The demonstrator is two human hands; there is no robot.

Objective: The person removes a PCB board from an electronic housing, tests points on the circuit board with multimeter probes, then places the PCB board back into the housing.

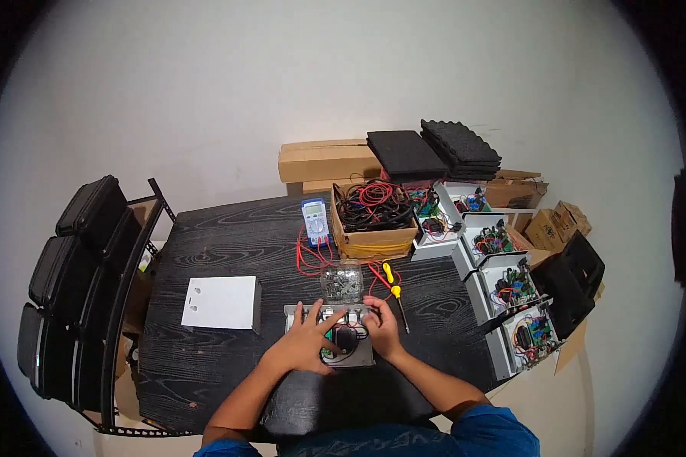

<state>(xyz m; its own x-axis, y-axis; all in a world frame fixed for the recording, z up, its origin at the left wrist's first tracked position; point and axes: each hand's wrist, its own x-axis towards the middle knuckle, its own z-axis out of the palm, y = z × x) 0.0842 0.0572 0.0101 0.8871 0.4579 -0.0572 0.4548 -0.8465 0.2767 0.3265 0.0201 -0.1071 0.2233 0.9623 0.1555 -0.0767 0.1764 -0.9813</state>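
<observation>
A shallow grey metal case [363,356] with a black part, green board and wires inside lies near the front of the table. My left hand [306,340] is over its left side, fingers spread and reaching across the parts. At the case's back right corner, my right hand [384,329] has its fingers bent round the edge; its fingertips are partly hidden. Just behind the case sits a clear plastic box [342,281] of small metal pieces. A yellow-handled screwdriver [401,306] lies to the right, below another yellow handle [388,271].
A white case cover [219,302] lies on the left of the black table [206,247]. Behind are a blue multimeter [315,220] with red leads and a cardboard box [373,244] of cables. Open electronics cases [511,286] line the right edge; black hard cases [65,278] stand left.
</observation>
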